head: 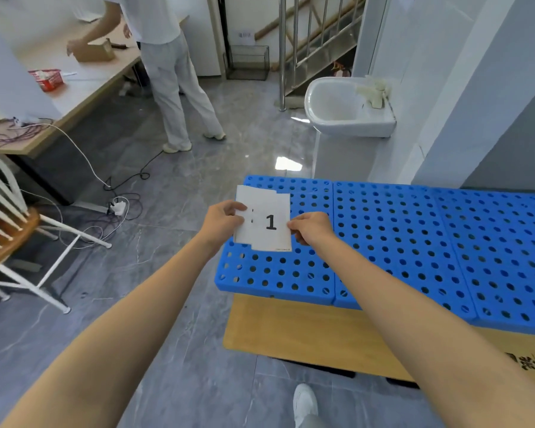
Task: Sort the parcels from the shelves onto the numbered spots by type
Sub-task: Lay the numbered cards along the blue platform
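Observation:
A small stack of white number cards (266,211) is held over the left end of a blue perforated plastic pallet (414,242). The top card shows a black "1". My left hand (220,220) pinches the stack's left edge. My right hand (309,228) pinches the right edge of the top card. No parcels or shelves are in view.
The pallet lies on a wooden board (306,332) on the grey tile floor. A white sink (343,106) stands behind it by the wall. Another person (173,72) works at a long table (84,91) on the left. A chair (16,230) and loose cables (118,208) are nearby.

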